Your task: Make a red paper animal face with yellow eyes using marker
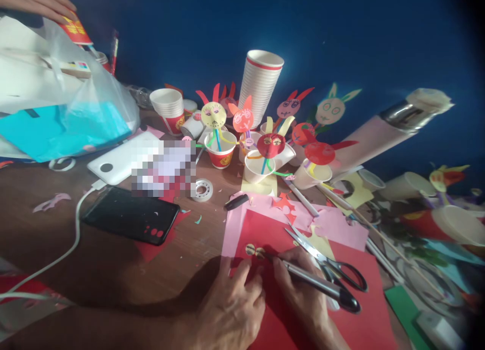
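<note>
My right hand (pixel 299 289) is closed around a grey marker pen (pixel 314 279) with a black end. Its tip points down at two small cream paper circles (pixel 259 252) with black markings. These lie on a large red paper sheet (pixel 359 309). Bent and slightly apart, the fingers of my left hand (pixel 237 299) rest on the sheet just below the circles, with nothing visible gripped in them. Scissors (pixel 308 246) with black handles lie partly open, touching or very near my right hand. Pink paper (pixel 341 226) shows under the red sheet.
Paper-cup puppets with animal faces (pixel 220 150) stand behind, near a tall cup stack (pixel 261 82). Leftward lie a black phone (pixel 132 213), a white device with a cable (pixel 121 158) and a tape roll (pixel 202 190). Another person's hand (pixel 41 1) holds a red cup (pixel 78 29) at upper left.
</note>
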Tool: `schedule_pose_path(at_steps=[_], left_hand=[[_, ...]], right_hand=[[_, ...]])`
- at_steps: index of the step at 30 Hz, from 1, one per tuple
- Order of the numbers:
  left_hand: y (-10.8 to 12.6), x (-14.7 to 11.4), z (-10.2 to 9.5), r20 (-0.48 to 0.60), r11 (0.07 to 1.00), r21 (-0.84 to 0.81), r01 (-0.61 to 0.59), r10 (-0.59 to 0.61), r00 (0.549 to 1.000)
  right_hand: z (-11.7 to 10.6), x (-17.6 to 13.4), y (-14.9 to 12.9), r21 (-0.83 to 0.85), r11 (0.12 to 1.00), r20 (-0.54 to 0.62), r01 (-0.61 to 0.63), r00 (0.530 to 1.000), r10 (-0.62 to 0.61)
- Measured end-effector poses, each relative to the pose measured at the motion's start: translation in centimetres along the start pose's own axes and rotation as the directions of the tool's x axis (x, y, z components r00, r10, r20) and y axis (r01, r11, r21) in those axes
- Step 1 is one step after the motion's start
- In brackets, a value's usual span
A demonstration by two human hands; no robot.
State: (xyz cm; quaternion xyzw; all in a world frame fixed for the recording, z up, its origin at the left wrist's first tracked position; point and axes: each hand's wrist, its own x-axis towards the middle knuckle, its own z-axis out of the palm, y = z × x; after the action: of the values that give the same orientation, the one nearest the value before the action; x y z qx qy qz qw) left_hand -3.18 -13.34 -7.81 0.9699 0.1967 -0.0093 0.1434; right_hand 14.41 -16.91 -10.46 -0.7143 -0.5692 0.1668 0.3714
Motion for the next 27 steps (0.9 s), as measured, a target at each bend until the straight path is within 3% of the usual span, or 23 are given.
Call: schedule_pose_path(at_steps=[8,15,27], left_hand=[[0.05,-0.11,0.13,-0.036,1.000,0.031,0.002,-0.001,0.999],[0.13,-0.05,-0.47,-0.017,0.999,0.041,0.021,-0.020,1.000],[0.06,-0.10,0.27,-0.044,0.999,0.041,0.004,-0.002,0.999]], right_hand=[[-0.32,0.40,-0.62,-0.098,0.991,-0.039,0.086,0.995,-0.090],[-0.23,0.35,-0.38,-0.084,0.994,-0.041,0.076,0.996,-0.080],[-0.52,0.26,-0.46,-0.093,0.992,-0.044,0.084,0.995,-0.089]])
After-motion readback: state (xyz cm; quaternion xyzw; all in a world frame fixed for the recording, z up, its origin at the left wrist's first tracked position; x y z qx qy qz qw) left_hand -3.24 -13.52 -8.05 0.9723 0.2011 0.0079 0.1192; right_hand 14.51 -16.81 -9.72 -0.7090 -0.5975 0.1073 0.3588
